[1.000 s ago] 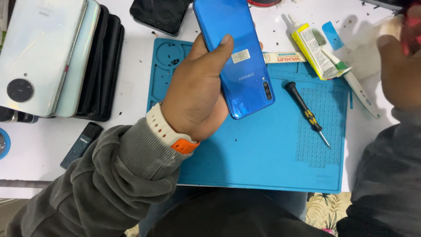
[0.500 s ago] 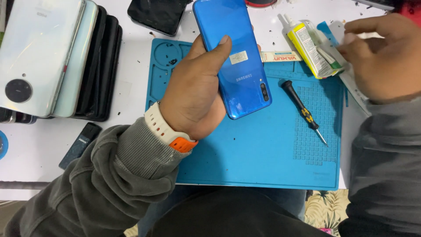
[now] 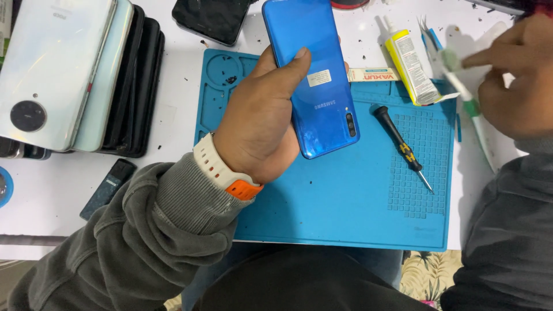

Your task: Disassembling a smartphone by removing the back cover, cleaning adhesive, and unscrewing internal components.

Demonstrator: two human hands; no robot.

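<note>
My left hand [image 3: 259,121] grips a glossy blue phone [image 3: 314,75], back side up, over a blue work mat [image 3: 345,207]. The thumb lies across the phone's back, and a white watch strap with an orange end sits on the wrist. At the right edge of the mat, my right hand [image 3: 512,86] holds a thin white and green strip-like tool [image 3: 461,86], blurred by motion. A yellow and white glue tube [image 3: 410,66] lies just left of that hand. A small black-handled screwdriver [image 3: 400,147] rests on the mat between both hands.
A stack of phones [image 3: 75,75], pale ones on top and black ones beside, sits at the left on the white table. A dark phone [image 3: 210,20] lies at the top. A small black stick-shaped part [image 3: 106,187] lies near my left sleeve.
My right hand has dropped from the top right corner toward the mat's right edge and now holds the white and green strip. The left hand keeps the blue phone nearly still.
</note>
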